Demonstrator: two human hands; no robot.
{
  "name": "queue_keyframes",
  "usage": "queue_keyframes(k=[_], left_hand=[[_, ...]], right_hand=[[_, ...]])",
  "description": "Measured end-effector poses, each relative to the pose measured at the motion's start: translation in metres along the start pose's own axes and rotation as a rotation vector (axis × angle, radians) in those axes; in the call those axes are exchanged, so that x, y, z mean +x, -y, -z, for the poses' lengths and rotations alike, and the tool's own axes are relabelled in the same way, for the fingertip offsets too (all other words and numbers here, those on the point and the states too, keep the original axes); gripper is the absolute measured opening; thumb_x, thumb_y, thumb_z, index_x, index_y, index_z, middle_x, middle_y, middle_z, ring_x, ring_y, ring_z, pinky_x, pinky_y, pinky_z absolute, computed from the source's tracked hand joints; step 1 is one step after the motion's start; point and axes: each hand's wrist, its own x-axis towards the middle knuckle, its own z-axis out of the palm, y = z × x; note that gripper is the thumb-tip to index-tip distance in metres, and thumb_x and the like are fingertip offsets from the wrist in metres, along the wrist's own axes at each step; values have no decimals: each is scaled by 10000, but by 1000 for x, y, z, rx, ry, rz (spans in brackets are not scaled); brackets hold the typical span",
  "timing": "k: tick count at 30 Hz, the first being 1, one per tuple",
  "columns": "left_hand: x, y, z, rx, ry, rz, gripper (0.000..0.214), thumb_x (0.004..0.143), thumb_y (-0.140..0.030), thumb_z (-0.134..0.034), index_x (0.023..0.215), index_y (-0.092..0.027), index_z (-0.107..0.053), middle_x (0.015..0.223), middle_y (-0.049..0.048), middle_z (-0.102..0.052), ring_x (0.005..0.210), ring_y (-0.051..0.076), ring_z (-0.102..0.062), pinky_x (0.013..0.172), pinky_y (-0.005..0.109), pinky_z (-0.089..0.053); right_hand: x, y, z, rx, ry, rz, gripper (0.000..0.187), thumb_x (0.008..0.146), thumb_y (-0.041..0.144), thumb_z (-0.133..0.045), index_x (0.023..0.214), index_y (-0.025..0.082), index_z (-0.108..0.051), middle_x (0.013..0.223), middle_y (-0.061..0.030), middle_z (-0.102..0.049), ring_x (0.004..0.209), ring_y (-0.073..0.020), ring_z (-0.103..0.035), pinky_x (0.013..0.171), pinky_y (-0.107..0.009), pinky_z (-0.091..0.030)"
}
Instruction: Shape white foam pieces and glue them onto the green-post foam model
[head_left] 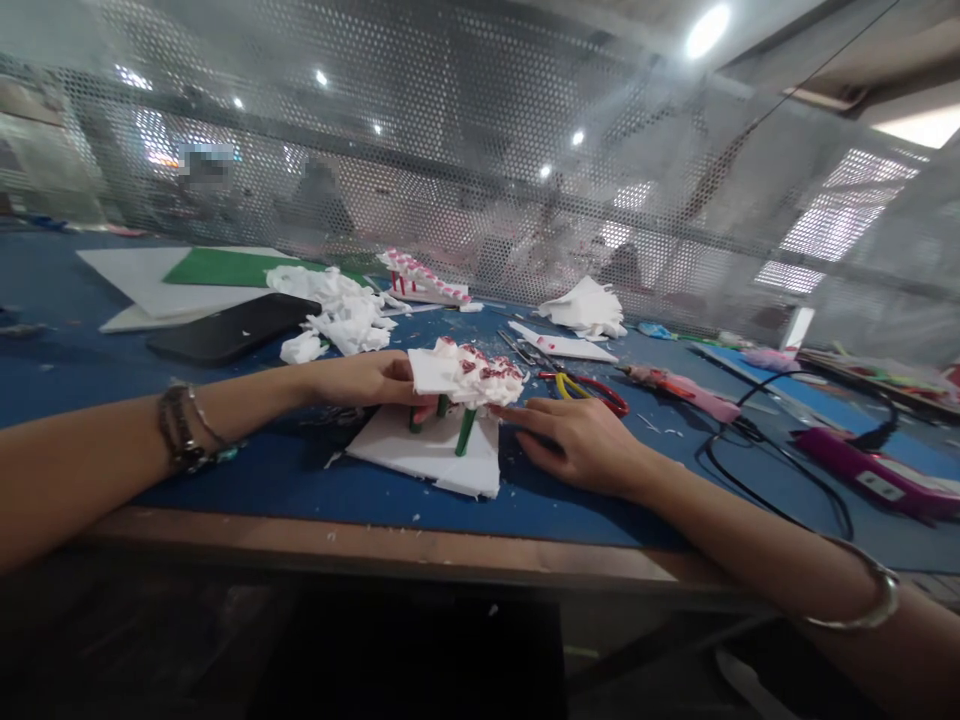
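A small craft model (480,378) stands near the front of the table. Its white crumpled top has dark red marks, and green posts (465,432) hold it above a flat white base (409,455). My left hand (360,380) grips the model's left side, its fingertips partly hidden behind a white flap. On the right, my right hand (581,440) reaches its index finger to the model's edge under the top, with the thumb held apart lower down. Just behind that hand lie scissors (592,392) with red and yellow handles.
Behind are a black phone (236,328), torn white scraps (349,315), a green sheet (217,268) and another red-marked model (420,275). To the right lie a pink glue gun (682,392), black cable (757,490) and purple power strip (874,470). A perforated metal screen (465,130) stands beyond.
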Motion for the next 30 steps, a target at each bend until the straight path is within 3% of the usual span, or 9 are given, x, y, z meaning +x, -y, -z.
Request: queue_keyframes(k=[6, 11, 24, 28, 30], left_hand=[[0, -1, -1, 6, -6, 14, 288, 746, -362, -495, 568, -137, -507, 555, -9, -460, 535, 90, -396, 566, 203, -304], [-1, -4, -1, -5, -4, 2, 267, 733, -337, -514, 560, -133, -512, 549, -10, -462, 512, 83, -381, 562, 203, -306], [1, 5, 0, 17, -11, -13, 279, 738, -368, -503, 605, -127, -550, 566, -3, -481, 528, 90, -408, 563, 202, -316], [-2, 1, -2, 27, -63, 41, 273, 720, -367, -501, 575, -139, -543, 569, -4, -501, 532, 93, -422, 556, 201, -321], [-3, -2, -4, 63, -125, 55, 278, 714, -365, -494, 560, -140, -547, 570, -3, -508, 546, 97, -436, 545, 197, -320]], right_hand=[[2, -2, -1, 65, 94, -16, 478, 838, 458, -291, 1217, 204, -431, 930, -65, -617, 702, -152, -580, 544, -249, -357], [3, -4, -1, 98, 145, -22, 506, 840, 489, -256, 1238, 215, -409, 975, -70, -601, 762, -183, -588, 572, -274, -377], [5, -3, -2, 137, 147, 0, 571, 814, 536, -275, 1247, 184, -396, 989, -89, -600, 755, -180, -581, 608, -278, -388], [1, -6, -4, 189, 91, -8, 543, 804, 492, -347, 1251, 187, -393, 1020, -102, -585, 777, -185, -562, 635, -295, -391], [-2, -9, -3, 281, 39, -21, 511, 788, 436, -415, 1241, 200, -409, 938, -79, -606, 729, -160, -544, 624, -284, -386]])
